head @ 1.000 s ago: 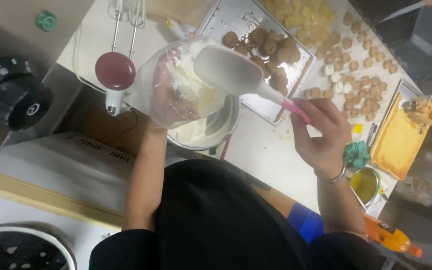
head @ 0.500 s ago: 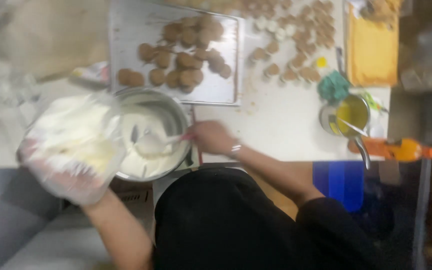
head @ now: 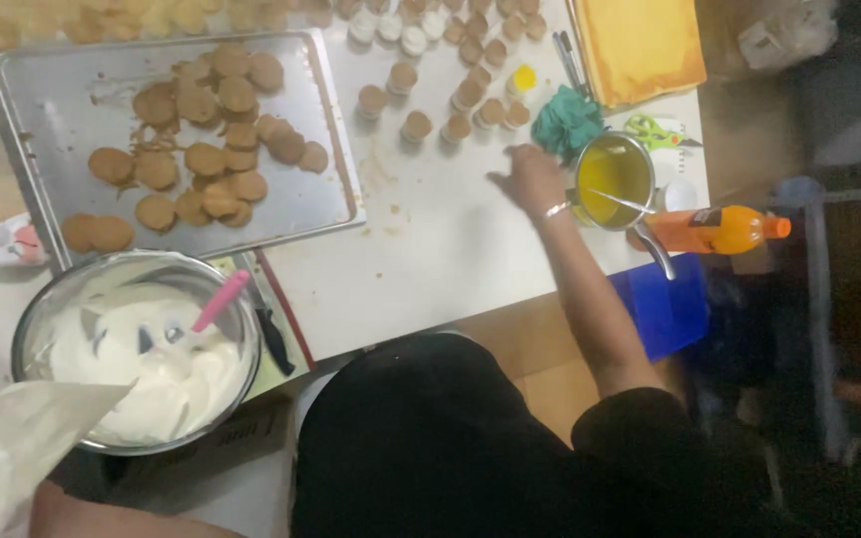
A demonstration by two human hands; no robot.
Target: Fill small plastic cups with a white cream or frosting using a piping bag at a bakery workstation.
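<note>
Head view showed the right hand [head: 530, 179] flat and open on the white table [head: 430, 259], holding nothing, beside a small metal pot of yellow liquid [head: 612, 181]. Left hand was hidden behind a clear plastic piping bag [head: 12, 448], grip unclear, near a steel bowl of white cream [head: 137, 349].

White worktable [head: 430, 269] over dim brownish floor [head: 540, 389]

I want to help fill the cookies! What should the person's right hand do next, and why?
Probably reach a little further to the teal cloth. The right hand lies open on the white table, empty, nearest that cloth and the pot of yellow liquid. The left hand, mostly hidden, holds the piping bag beside the bowl of white cream, where the pink-handled spatula rests.
</note>
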